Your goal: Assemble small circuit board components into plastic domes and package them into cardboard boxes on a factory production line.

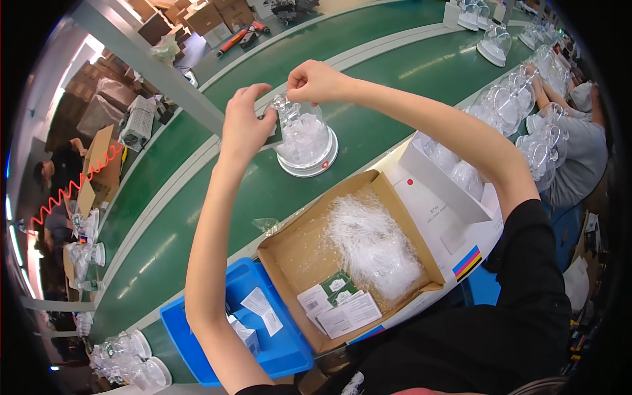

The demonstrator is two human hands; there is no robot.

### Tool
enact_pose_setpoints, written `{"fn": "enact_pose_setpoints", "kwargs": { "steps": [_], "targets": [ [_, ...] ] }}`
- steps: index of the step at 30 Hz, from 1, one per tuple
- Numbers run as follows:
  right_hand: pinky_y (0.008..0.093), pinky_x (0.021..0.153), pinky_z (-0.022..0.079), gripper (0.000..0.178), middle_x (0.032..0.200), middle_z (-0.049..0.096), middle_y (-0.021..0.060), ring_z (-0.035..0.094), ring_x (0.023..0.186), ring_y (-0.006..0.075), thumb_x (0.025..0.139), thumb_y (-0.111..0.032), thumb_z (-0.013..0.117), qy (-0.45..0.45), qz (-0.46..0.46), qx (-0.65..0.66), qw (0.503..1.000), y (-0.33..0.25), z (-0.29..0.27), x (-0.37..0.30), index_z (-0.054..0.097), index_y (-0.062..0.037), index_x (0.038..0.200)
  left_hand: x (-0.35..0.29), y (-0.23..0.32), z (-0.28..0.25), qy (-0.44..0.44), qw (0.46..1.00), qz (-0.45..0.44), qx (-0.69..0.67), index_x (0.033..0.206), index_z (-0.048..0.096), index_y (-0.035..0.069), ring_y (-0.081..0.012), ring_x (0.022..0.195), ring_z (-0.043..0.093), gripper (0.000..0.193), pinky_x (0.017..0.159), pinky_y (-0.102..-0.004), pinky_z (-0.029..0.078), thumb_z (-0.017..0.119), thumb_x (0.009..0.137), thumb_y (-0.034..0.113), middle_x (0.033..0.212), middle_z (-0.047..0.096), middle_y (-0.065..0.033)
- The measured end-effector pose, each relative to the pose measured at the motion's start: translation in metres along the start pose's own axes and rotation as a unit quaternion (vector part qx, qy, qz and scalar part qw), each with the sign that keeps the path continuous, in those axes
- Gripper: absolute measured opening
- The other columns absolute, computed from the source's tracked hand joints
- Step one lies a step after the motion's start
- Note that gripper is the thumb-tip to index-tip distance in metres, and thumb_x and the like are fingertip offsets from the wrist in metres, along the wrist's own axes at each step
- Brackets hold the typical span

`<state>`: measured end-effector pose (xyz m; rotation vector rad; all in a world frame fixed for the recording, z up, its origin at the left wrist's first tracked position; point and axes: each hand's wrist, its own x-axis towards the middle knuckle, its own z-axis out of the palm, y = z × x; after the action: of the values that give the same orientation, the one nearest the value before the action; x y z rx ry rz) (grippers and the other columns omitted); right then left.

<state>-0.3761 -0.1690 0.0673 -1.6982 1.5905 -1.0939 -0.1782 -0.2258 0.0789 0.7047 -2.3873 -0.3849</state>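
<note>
Out on the green conveyor belt stands a clear dome (306, 138) on a round white base, with a red spot on the base's front edge and crumpled clear material showing in it. My left hand (245, 122) is at the left of its top, thumb and fingers curved and apart. On the other side, my right hand (319, 82) is pinched just above the top of the dome. Whatever lies between the right fingertips is too small to make out. Both arms reach forward over the boxes.
Near me, a cardboard tray (431, 263) holds shredded clear filler (375, 250) and printed cards (342, 309). Left of it, a blue bin (191, 355) contains small boxes and paper. More domes (494, 46) line the belt at right, beside another person's arms. A metal post (155, 62) rises at left.
</note>
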Motion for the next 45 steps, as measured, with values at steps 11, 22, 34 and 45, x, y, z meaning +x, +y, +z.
{"fn": "enact_pose_setpoints", "kwargs": {
  "steps": [11, 22, 34, 45],
  "targets": [
    [0.0269, 0.056, 0.054, 0.026, 0.071, 0.063, 0.0033, 0.061, 0.06, 0.0111, 0.077, -0.028, 0.068, -0.027, 0.033, 0.069, 0.997, 0.007, 0.006, -0.001, 0.066, -0.0017, 0.077, 0.0, 0.028, 0.014, -0.001, 0.995, 0.05, 0.085, 0.094, 0.065, 0.007, -0.0328, 0.081, 0.065, 0.017, 0.07, -0.0433, 0.052, 0.064, 0.078, 0.013, 0.09, 0.065, -0.0112],
    [0.0251, 0.061, 0.054, 0.024, 0.077, 0.061, 0.001, 0.059, 0.063, 0.01, 0.084, -0.027, 0.061, -0.059, 0.011, 0.117, 0.991, 0.009, 0.017, 0.0, 0.066, -0.0036, 0.087, 0.005, 0.016, 0.009, -0.008, 0.979, 0.129, 0.16, 0.088, 0.064, 0.007, -0.0312, 0.074, 0.062, 0.017, 0.066, -0.0416, 0.051, 0.064, 0.073, 0.014, 0.082, 0.06, -0.0092],
    [0.0418, 0.09, 0.05, 0.065, 0.119, 0.056, 0.0186, 0.057, 0.11, 0.0307, 0.079, -0.044, 0.071, -0.113, 0.043, -0.371, 0.921, 0.082, 0.01, -0.005, 0.051, -0.0059, 0.127, -0.029, -0.026, -0.05, -0.002, 1.0, 0.004, 0.021, 0.094, 0.069, 0.003, -0.0263, 0.078, 0.066, 0.014, 0.073, -0.0349, 0.052, 0.065, 0.084, 0.012, 0.086, 0.066, -0.0109],
    [0.0467, 0.107, 0.038, 0.115, 0.148, 0.026, 0.0268, 0.036, 0.132, 0.042, 0.058, -0.046, 0.086, -0.27, 0.178, -0.432, 0.842, 0.094, 0.028, -0.014, 0.026, -0.009, 0.148, 0.017, -0.157, -0.183, -0.044, 0.919, -0.136, 0.367, 0.086, 0.071, 0.001, -0.0318, 0.077, 0.068, 0.031, 0.07, -0.0388, 0.053, 0.073, 0.075, 0.03, 0.08, 0.07, -0.0177]
  ]
}}
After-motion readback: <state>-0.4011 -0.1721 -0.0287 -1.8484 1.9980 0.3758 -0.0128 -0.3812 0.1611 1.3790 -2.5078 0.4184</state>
